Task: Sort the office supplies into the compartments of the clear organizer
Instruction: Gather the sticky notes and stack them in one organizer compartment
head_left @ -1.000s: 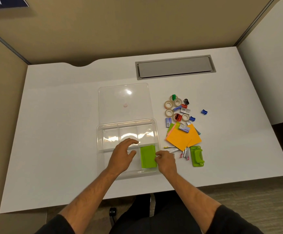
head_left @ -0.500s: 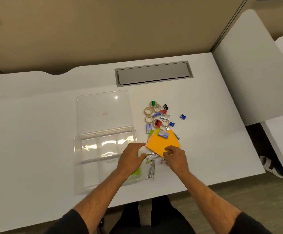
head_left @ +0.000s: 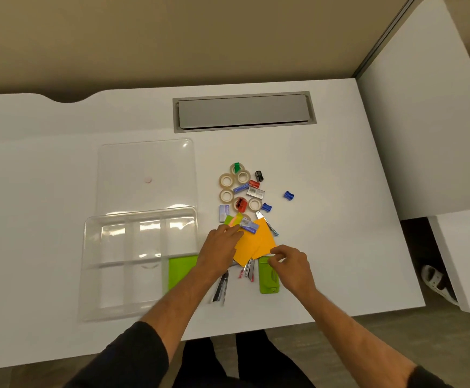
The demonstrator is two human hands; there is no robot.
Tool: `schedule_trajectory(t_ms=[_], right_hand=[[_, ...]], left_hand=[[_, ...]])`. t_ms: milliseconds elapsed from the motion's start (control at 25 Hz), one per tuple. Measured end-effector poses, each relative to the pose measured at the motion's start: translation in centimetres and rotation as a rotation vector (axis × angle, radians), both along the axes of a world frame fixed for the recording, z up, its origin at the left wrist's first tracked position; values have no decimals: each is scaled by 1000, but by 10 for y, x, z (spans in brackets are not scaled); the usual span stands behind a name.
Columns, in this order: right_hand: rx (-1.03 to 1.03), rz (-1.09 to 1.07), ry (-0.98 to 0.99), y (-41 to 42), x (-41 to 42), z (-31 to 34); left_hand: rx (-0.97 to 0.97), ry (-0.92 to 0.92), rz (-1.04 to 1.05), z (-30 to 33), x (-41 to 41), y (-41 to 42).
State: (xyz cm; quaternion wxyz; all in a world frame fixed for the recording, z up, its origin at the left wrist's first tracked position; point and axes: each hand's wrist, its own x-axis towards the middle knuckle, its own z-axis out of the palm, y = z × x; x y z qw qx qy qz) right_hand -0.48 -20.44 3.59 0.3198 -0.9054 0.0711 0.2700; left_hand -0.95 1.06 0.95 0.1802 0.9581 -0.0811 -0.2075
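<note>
Both hands have left the clear plastic compartment organizer (head_left: 133,264), its near-right compartment holding a green pad (head_left: 182,271), for the supplies pile right of it: left hand (head_left: 220,249) flat, fingers relaxed, on the orange sticky-note stack (head_left: 259,243), right hand (head_left: 291,264) apparently pinching its near corner, likely lifted next.

Even, fairly bright light from above leaves the white counter (head_left: 60,141) with only soft shadows. Glare streaks the clear organizer (head_left: 140,264) and dots its lid (head_left: 145,175). The wide lens bows the counter's edges, and the small supplies look slightly soft, perhaps from motion blur.
</note>
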Motion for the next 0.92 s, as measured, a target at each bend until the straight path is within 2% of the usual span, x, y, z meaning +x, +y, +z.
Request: schedule_trajectory(t_ms=[120,240,560,680,920], right_hand=[[12,9,1,-14,7,-2],[17,20,-4,-22,10,-2],[33,-1,-2,-27,12,-5],[38,-21,-6,-22,15,-5],[-9,-39,23,-3,29,-15]], left_hand=[[135,20,-111,-9,11,-8],[239,55,-132,-13,16,-12],[269,-21,-32,-9,15,-18],[179,-29,-18,2,13,-13],[-202,-19,71,43,-6,20]])
